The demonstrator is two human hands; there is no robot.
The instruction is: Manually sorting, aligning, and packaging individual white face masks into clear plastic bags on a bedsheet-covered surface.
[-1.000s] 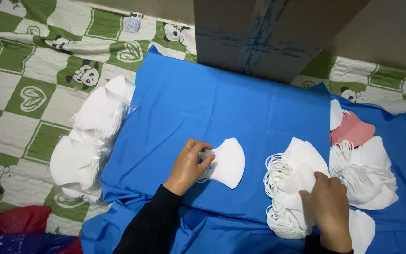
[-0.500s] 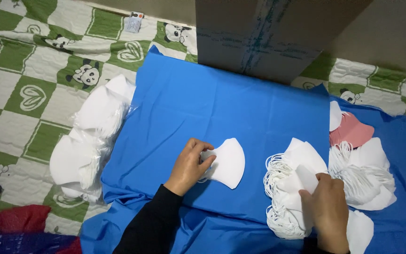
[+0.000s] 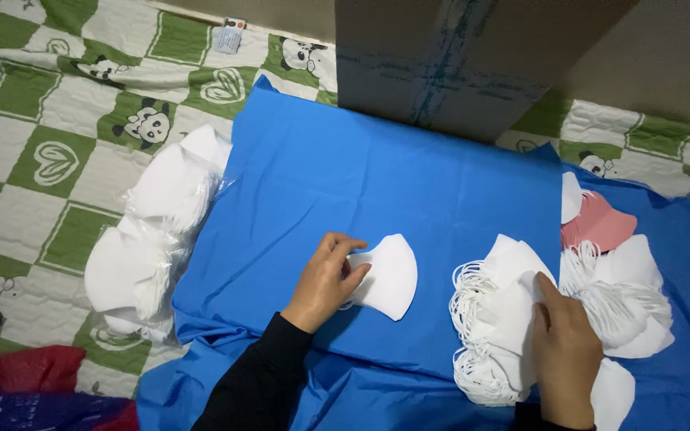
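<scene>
One white mask (image 3: 386, 277) | under left hand (image 3: 326, 281) fingertips | blue cloth (image 3: 377, 183)

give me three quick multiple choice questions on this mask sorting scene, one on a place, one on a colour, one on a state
1. Where does the single white mask under the left hand lie?
A. on the blue cloth
B. on the panda quilt
C. inside the cardboard box

2. What colour is the odd mask by the right-side heap?
A. green
B. pink
C. black

3. What is the right hand doing?
A. hanging in the air, clear of everything
B. resting on the pile of white masks, fingers at the top one
C. pressed flat on the box

Answers:
1. A, the mask lies flat on the cloth, fingers on its edge.
2. B, one pink mask shows among the white ones.
3. B, its fingers touch the top mask of the pile.
</scene>
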